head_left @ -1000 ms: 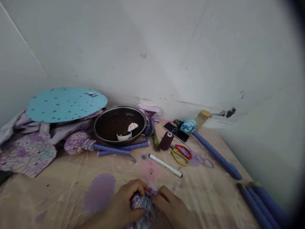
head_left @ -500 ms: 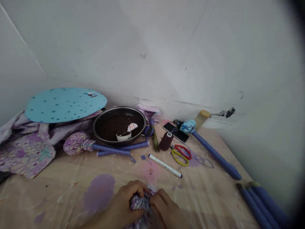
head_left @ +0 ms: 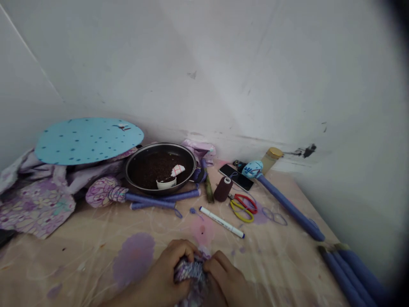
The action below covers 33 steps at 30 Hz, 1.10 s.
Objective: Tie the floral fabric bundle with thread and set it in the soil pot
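Note:
A bunched piece of purple floral fabric (head_left: pixel 191 273) lies between my two hands at the front of the table. My left hand (head_left: pixel 174 270) curls round it from the left, thumb below and fingers over the top. From the other side my right hand (head_left: pixel 223 273) pinches the cloth's right edge with bent fingers. The gathers look tightly pleated, and the lower part of the cloth runs out of view. Beyond my hands lies a white marker (head_left: pixel 221 221) with dark blue ends.
Behind stand a dark pan (head_left: pixel 128 172), a thread cone (head_left: pixel 223 189), scissors (head_left: pixel 242 209) with red and yellow handles, and a phone (head_left: pixel 236 177). Purple-wrapped sticks (head_left: pixel 354 273) lie at the right. A fabric-headed stick (head_left: pixel 143 198) and a blue oval board (head_left: pixel 89 143) are left.
My right hand has shifted very slightly to the right along the fabric. My left hand keeps nearly the same grip, and the things on the table stay put.

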Each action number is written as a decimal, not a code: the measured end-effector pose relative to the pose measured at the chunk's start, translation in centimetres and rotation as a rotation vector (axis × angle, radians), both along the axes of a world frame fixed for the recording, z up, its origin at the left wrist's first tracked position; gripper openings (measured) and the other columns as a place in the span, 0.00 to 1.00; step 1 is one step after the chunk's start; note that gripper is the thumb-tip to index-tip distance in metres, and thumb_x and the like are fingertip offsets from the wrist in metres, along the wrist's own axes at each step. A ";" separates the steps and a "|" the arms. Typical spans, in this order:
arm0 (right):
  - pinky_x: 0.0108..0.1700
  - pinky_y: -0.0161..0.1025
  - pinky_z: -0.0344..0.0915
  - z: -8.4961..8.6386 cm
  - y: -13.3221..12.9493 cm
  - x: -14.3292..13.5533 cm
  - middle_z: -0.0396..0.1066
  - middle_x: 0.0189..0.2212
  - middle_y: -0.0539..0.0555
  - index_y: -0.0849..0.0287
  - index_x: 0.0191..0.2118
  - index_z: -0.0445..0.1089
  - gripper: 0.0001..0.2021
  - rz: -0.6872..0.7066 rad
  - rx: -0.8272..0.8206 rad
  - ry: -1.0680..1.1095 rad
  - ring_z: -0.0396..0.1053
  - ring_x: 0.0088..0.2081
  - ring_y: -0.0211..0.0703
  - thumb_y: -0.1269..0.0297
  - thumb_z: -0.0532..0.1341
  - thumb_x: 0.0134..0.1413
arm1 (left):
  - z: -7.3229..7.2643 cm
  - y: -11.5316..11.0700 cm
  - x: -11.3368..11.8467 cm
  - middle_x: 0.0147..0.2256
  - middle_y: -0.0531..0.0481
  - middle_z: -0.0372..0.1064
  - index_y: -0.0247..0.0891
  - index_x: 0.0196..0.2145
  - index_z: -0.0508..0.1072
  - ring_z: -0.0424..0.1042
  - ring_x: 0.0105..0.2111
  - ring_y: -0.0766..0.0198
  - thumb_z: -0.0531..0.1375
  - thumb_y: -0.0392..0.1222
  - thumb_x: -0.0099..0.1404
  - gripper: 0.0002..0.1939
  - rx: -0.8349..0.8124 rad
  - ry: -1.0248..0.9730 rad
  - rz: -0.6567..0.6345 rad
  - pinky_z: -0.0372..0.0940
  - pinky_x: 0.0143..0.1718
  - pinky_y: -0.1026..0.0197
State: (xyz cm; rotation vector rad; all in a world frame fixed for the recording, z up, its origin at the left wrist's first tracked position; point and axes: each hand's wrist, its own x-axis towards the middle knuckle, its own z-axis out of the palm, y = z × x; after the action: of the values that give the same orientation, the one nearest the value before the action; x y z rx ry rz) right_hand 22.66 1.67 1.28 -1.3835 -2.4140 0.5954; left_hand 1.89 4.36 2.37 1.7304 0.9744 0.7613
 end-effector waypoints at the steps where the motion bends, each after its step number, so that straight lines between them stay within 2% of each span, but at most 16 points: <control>1: 0.34 0.31 0.69 0.1 0.0 0.0 0.69 0.36 0.52 0.53 0.41 0.67 0.11 -0.003 -0.015 0.009 0.75 0.32 0.41 0.77 0.55 0.58 | -0.1 0.0 0.0 0.41 0.50 0.71 0.40 0.33 0.65 0.69 0.43 0.57 0.52 0.22 0.39 0.23 0.007 0.003 0.005 0.61 0.45 0.60; 5: 0.35 0.31 0.68 0.2 0.0 0.1 0.69 0.35 0.52 0.52 0.40 0.66 0.11 -0.030 -0.057 0.107 0.74 0.33 0.41 0.75 0.52 0.62 | -0.5 0.1 0.0 0.40 0.50 0.73 0.40 0.34 0.66 0.71 0.43 0.58 0.53 0.22 0.42 0.21 -0.004 -0.007 0.046 0.61 0.45 0.60; 11: 0.33 0.31 0.64 -0.3 -0.3 -0.2 0.66 0.32 0.49 0.52 0.37 0.65 0.10 -0.084 -0.043 0.279 0.72 0.31 0.39 0.71 0.49 0.65 | 0.2 0.3 0.4 0.37 0.48 0.76 0.38 0.28 0.68 0.74 0.39 0.57 0.56 0.23 0.41 0.16 -0.087 -0.051 0.125 0.63 0.41 0.60; 17: 0.33 0.29 0.64 -0.5 -0.7 -1.1 0.66 0.32 0.48 0.52 0.37 0.62 0.08 -0.125 0.050 0.380 0.71 0.30 0.37 0.73 0.51 0.62 | 0.3 0.2 0.5 0.34 0.50 0.78 0.38 0.25 0.70 0.75 0.35 0.58 0.57 0.22 0.41 0.14 -0.083 -0.065 0.178 0.64 0.39 0.62; 21: 0.32 0.29 0.64 -0.3 -0.8 -1.2 0.68 0.32 0.48 0.51 0.40 0.62 0.11 -0.152 0.053 0.385 0.71 0.30 0.37 0.75 0.52 0.57 | 0.0 0.0 0.4 0.34 0.50 0.78 0.38 0.25 0.70 0.76 0.34 0.59 0.58 0.22 0.43 0.14 -0.071 -0.084 0.167 0.65 0.37 0.63; 25: 0.32 0.29 0.65 -0.5 -0.5 -1.0 0.68 0.32 0.48 0.51 0.42 0.63 0.12 -0.100 0.057 0.388 0.72 0.30 0.38 0.76 0.53 0.56 | -0.2 -0.1 0.3 0.36 0.50 0.78 0.39 0.27 0.69 0.75 0.36 0.59 0.58 0.22 0.44 0.14 -0.067 -0.091 0.158 0.65 0.38 0.62; 28: 0.33 0.29 0.65 -0.6 -0.5 -1.1 0.68 0.32 0.48 0.51 0.42 0.64 0.13 -0.090 0.074 0.412 0.71 0.31 0.38 0.76 0.52 0.56 | -0.3 -0.1 0.1 0.36 0.50 0.78 0.40 0.27 0.70 0.74 0.38 0.58 0.56 0.22 0.43 0.16 0.012 -0.096 0.143 0.65 0.40 0.60; 33: 0.35 0.30 0.65 -0.5 -0.9 -1.7 0.68 0.31 0.48 0.51 0.43 0.65 0.14 -0.184 0.068 0.462 0.70 0.31 0.38 0.76 0.51 0.56 | -0.7 0.2 0.0 0.36 0.53 0.79 0.40 0.27 0.70 0.73 0.37 0.60 0.53 0.22 0.42 0.17 0.228 -0.129 0.119 0.61 0.44 0.57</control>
State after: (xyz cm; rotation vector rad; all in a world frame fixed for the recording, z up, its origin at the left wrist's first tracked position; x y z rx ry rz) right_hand 20.98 0.77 0.74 -1.2574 -1.9047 0.6896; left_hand 1.85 4.56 1.64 1.8032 0.9373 1.0833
